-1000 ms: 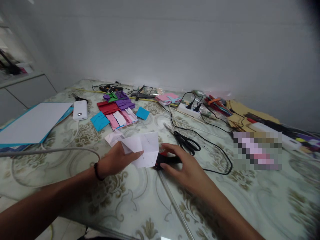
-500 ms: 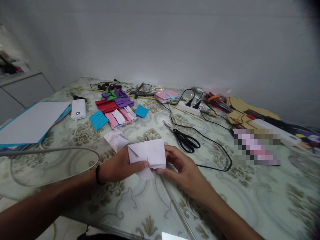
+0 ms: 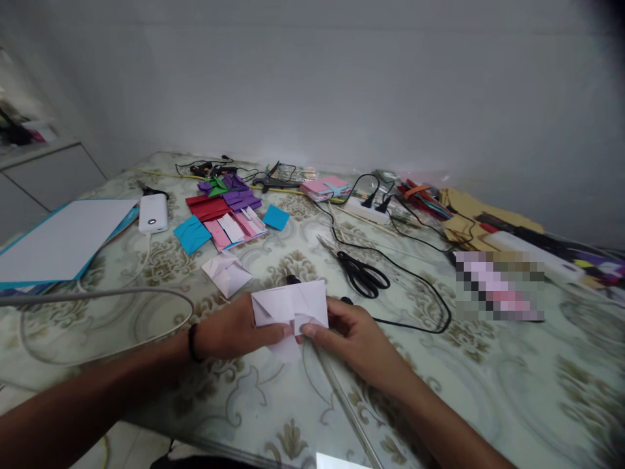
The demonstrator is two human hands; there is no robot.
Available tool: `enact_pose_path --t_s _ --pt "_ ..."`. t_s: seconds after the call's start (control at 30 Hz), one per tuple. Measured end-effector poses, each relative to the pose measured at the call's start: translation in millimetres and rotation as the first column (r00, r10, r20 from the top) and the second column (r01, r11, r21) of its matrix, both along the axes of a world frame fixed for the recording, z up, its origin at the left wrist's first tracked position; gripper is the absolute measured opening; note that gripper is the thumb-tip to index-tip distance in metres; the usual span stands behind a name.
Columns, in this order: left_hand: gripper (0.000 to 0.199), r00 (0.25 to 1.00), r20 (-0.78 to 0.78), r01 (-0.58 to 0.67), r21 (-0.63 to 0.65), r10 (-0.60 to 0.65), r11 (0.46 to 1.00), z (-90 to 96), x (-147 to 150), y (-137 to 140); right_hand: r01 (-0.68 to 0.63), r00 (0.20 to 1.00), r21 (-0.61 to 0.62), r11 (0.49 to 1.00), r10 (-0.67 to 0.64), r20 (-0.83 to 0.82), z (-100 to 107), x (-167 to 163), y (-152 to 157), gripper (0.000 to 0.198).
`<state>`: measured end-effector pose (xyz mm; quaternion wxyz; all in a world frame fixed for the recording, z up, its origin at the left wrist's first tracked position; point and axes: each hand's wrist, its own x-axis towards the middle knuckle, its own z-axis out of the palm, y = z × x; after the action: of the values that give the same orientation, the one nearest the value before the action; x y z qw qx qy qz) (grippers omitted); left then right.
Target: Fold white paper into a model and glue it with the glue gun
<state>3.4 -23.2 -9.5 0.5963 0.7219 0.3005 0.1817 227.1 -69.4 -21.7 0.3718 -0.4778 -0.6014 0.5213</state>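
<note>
Between my two hands is a folded white paper (image 3: 293, 303), raised a little over the table, with a loose flap hanging below its front edge. My left hand (image 3: 239, 326) grips its left side, thumb on top near the middle. On the right side, my right hand (image 3: 349, 329) pinches it, the thumb pressing a small fold by the front edge; its other fingers are partly hidden behind the paper. A second folded white paper piece (image 3: 227, 273) lies just beyond my left hand. Behind the held paper shows the dark tip of a tool (image 3: 291, 277), mostly hidden.
Black-handled scissors (image 3: 364, 273) lie beyond my right hand, beside a black cable. Folded coloured papers (image 3: 209, 208) are grouped at the back. A power bank (image 3: 153, 213) and white sheets (image 3: 73, 234) sit left. A power strip (image 3: 368, 210) stands near the wall. A clear rod (image 3: 346, 407) lies in front.
The paper has tipped and shifted slightly right and toward me. My right thumb has moved from below the edge onto the paper's front fold. The dark tool tip has come into sight.
</note>
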Motion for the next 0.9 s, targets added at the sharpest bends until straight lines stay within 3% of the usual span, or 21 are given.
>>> enact_pose_path --t_s 0.3,0.4,0.5,0.57,0.63,0.77,0.9 --pt "0.028 0.996 -0.085 0.024 -0.027 -0.027 0.999 3.6 -1 1 0.011 1.0 -0.023 1.0 -0.01 0.018 -1 0 0 0.03" --pt "0.049 0.998 -0.056 0.029 -0.004 -0.029 1.0 4.3 -4 5 0.023 1.0 -0.042 0.999 -0.023 0.005 2 4 1 0.033" --pt "0.076 0.992 0.128 0.023 -0.024 -0.02 0.999 4.8 -8 11 0.005 1.0 -0.041 0.999 -0.005 0.012 6 8 2 0.032" --pt "0.069 0.962 0.273 0.058 -0.111 -0.026 0.992 4.8 -9 14 0.003 0.999 -0.034 0.999 -0.002 0.049 7 11 3 0.032" --pt "0.055 0.952 0.306 0.056 -0.177 0.001 0.983 4.6 -9 15 0.013 0.996 -0.031 0.999 -0.01 0.087 6 12 3 0.033" --pt "0.036 0.992 0.123 0.006 -0.22 0.022 0.976 0.9 -5 13 -0.001 0.992 -0.039 0.999 0.006 0.125 5 8 2 0.041" --pt "0.034 1.0 -0.014 0.022 -0.207 -0.026 0.978 -6.6 -1 8 -0.018 0.988 -0.04 0.999 0.024 0.151 5 1 -1 0.042"
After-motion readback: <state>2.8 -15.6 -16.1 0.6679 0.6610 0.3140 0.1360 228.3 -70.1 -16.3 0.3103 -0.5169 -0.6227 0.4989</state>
